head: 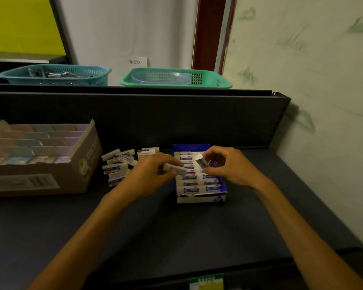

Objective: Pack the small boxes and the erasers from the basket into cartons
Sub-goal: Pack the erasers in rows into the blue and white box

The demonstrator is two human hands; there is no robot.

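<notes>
Head view has you working over the dark surface [197, 237], both hands busy at the blue carton [200, 197] in the middle. Your left hand [149, 176] has its fingers curled round one eraser [175, 169], held roughly flat just at the carton's left edge. Your right hand [228, 166] pinches a second eraser [201, 162] between thumb and fingertips, tilted with one end up, right above the rows already packed. So both sets of fingers are clamped on an eraser, not hanging loose.

The carton looks more than half full, sleeved erasers lying in neat rows, with room left toward the far end. The loose pile of erasers [120, 166] sits on the surface just left of it, between the blue carton and the brown carton [40, 181] of small boxes [29, 143] at the far left.

Handling-wise, I'd guess these are light, a bit rubbery and grippy where bare, slicker on the paper sleeve. Nothing fragile, so drops don't matter much. Best to take hold across the long sides near the middle, so you can steer an end down into a gap. The carton's thin card and looks torn at the near rim, so I wouldn't shove hard against its walls.

Two baskets, the teal basket [55, 75] and green basket [176, 79], sit on the shelf behind.
</notes>
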